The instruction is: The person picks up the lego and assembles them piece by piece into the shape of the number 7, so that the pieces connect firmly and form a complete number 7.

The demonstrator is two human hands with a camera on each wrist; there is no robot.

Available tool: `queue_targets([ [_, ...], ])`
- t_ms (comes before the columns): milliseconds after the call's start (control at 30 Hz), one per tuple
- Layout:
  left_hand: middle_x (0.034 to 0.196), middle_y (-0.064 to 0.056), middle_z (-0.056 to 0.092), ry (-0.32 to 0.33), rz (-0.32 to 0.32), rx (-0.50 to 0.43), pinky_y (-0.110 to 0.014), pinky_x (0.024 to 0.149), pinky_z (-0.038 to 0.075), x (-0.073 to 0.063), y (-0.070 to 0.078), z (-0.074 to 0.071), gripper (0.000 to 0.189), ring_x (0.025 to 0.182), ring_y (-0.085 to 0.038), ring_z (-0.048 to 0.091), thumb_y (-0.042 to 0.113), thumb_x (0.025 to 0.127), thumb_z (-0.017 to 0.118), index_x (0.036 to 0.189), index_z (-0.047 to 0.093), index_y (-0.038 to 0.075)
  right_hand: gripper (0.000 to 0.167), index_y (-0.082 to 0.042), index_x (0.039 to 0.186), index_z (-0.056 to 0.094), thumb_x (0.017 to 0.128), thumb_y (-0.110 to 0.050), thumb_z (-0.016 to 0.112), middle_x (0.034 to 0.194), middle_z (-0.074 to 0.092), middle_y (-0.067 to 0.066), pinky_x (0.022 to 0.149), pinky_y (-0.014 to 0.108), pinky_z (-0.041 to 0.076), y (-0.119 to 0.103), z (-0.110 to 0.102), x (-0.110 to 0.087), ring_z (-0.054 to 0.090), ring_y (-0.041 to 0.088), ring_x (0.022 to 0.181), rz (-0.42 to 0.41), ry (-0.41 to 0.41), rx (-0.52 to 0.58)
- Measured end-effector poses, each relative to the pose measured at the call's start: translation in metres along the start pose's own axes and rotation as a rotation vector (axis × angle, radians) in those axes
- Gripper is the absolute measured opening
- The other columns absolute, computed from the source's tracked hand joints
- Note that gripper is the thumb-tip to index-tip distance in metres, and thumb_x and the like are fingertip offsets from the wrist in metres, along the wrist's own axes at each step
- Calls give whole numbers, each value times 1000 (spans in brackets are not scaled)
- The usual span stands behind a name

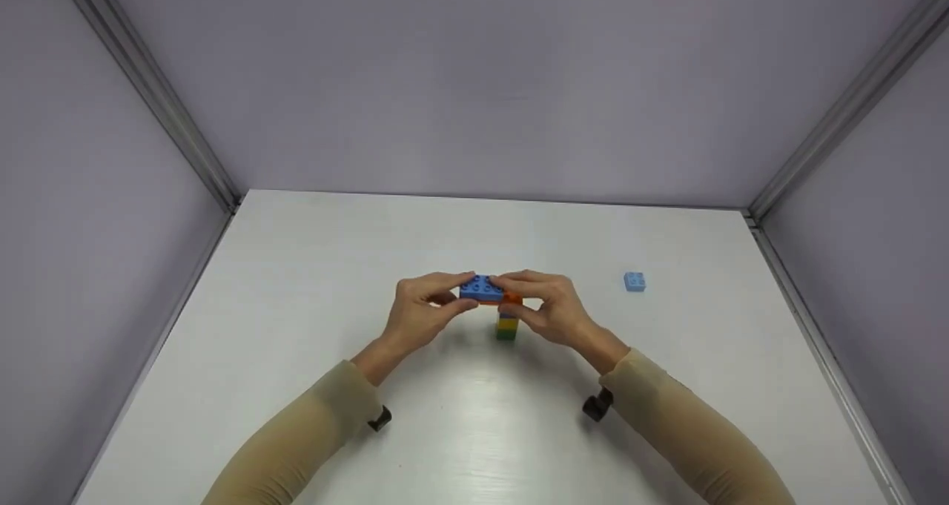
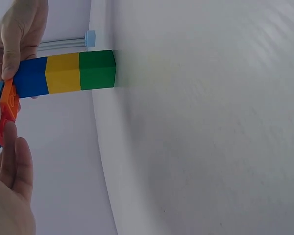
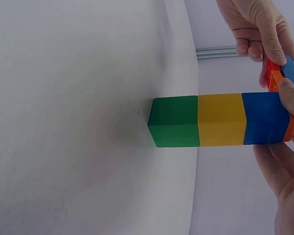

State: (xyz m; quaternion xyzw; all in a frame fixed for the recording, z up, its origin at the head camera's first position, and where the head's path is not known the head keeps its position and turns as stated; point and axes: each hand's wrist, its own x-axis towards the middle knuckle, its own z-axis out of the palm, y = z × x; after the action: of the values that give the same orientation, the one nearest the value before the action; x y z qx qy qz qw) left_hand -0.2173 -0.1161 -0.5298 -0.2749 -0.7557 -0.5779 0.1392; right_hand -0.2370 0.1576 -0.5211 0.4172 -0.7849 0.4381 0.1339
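Note:
A tower of a green brick (image 3: 175,122), a yellow brick (image 3: 221,120) and a dark blue brick (image 3: 265,118) stands upright on the table. An orange brick (image 2: 8,100) caps it, and a lighter blue studded brick (image 1: 481,290) lies across the top, reaching out to the left. Beneath its overhang a red brick (image 3: 271,67) shows. My left hand (image 1: 420,308) pinches the left end of the blue brick between thumb and fingers, fingertips also at the red brick. At the tower's top, my right hand (image 1: 549,306) grips the blue brick's right end and the orange brick.
A small light blue brick (image 1: 635,282) lies to the right on the white table (image 1: 311,268). Pale walls with metal rails (image 1: 852,97) enclose the table's back and sides. Dark wrist mounts (image 1: 595,406) hang under the sleeves.

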Motion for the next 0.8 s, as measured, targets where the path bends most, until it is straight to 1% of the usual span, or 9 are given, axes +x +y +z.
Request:
queue_targets([
  [133, 127, -14, 85, -5, -99, -54, -24, 86, 69, -1, 5, 4, 39, 97, -19, 84, 10, 95, 89, 134, 83, 10, 44, -6, 138, 80, 94, -3, 88, 128, 84, 16, 100, 39, 69, 0, -1, -2, 83, 36, 113, 17, 10, 5],
  [233, 130, -15, 83, -15, -143, -85, -24, 91, 68, 1, 10, 6, 37, 106, -17, 83, 8, 98, 86, 135, 83, 9, 44, -7, 138, 80, 95, -3, 88, 129, 84, 15, 103, 38, 68, -2, -2, -2, 83, 35, 115, 41, 13, 23],
  [367, 131, -18, 81, -30, -158, -123, -23, 93, 67, 2, 14, 8, 33, 110, -10, 80, 6, 100, 84, 134, 82, 6, 45, -7, 139, 80, 95, -3, 88, 130, 84, 14, 105, 35, 67, -2, -2, -2, 83, 35, 117, 49, 13, 43],
  [467, 130, -22, 81, -39, -160, -161, -23, 92, 67, 2, 14, 8, 32, 108, -7, 80, 5, 101, 82, 133, 82, 3, 47, -8, 141, 78, 96, -3, 87, 131, 84, 14, 101, 34, 68, -2, -2, -3, 84, 34, 116, 38, 19, 45],
  [600, 127, -26, 80, -42, -163, -211, -24, 93, 68, 3, 12, 9, 27, 107, -6, 80, 4, 106, 75, 132, 81, 0, 50, -8, 144, 76, 96, -4, 87, 131, 84, 13, 96, 39, 70, -1, -2, -4, 84, 35, 115, 19, 20, 35],
  [700, 126, -28, 79, -36, -160, -234, -25, 94, 68, 3, 11, 9, 25, 108, -5, 80, 3, 109, 71, 131, 81, -2, 50, -8, 144, 76, 96, -4, 87, 131, 84, 14, 97, 42, 69, 0, -2, -5, 84, 35, 117, 6, 17, 33],
  [800, 125, -28, 80, -27, -152, -237, -23, 92, 68, 4, 11, 10, 23, 107, -5, 80, 2, 107, 73, 128, 82, -3, 49, -7, 143, 77, 96, -3, 87, 131, 84, 14, 98, 42, 69, 2, -3, -5, 84, 35, 116, -5, 19, 34],
])
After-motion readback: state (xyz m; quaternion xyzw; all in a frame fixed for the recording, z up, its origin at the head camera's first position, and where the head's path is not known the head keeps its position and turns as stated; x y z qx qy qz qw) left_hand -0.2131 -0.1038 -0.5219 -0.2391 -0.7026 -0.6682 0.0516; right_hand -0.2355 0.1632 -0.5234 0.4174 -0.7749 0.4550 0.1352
